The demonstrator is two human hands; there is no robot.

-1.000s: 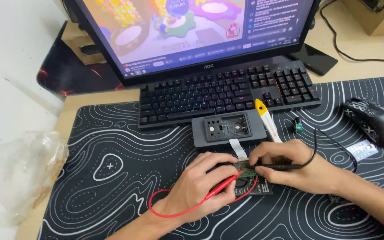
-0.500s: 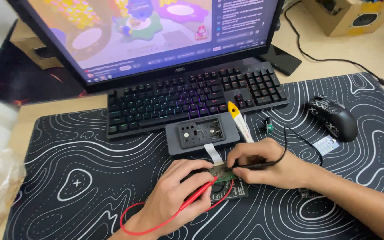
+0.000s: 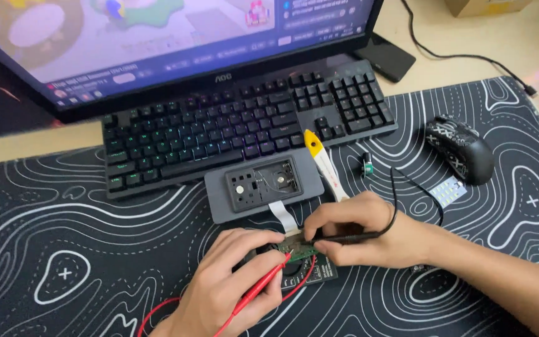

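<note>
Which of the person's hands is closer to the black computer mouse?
The right hand, holding a black probe on the small circuit board, lies down-left of the mouse. The left hand, holding a red probe, sits farther left.

Bright, even daylight, soft shadows; the glowing monitor [image 3: 157, 43] is overexposed, with slight overall blur.

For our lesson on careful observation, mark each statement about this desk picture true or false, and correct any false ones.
1. The left hand holds a red probe. True.
2. The right hand holds a yellow-tipped tool. False: it holds a black probe; the yellow-tipped tool lies on the mat.
3. Both probe tips meet at the green circuit board. True.
4. The mouse sits left of the keyboard. False: it is to the right of the keyboard.
</note>
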